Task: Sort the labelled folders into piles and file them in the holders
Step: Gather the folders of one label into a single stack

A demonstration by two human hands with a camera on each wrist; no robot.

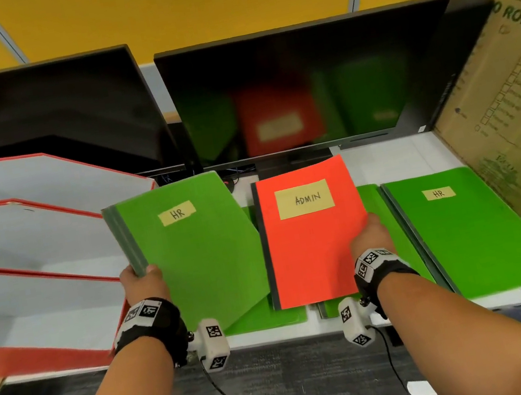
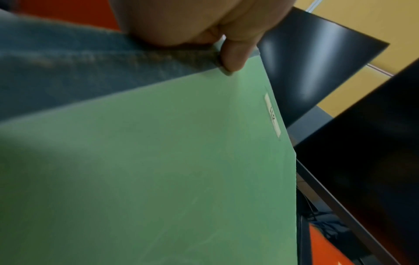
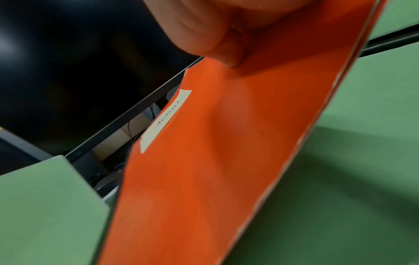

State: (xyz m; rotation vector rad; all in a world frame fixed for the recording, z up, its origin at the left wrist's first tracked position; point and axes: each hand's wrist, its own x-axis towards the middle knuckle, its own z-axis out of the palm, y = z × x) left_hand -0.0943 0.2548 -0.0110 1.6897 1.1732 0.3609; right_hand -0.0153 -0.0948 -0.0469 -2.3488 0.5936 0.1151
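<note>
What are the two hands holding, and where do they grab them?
The left hand grips the green HR folder at its left spine edge. The right hand pinches the red ADMIN folder at its right edge.

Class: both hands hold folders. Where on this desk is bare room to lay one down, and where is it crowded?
Bare white desk shows between the right monitor and the flat HR folder, beside the cardboard box. The holder slots look open. The middle is crowded: green folders lie under the lifted ones.

Black wrist straps (image 1: 151,324), white tagged cameras (image 1: 212,343)
</note>
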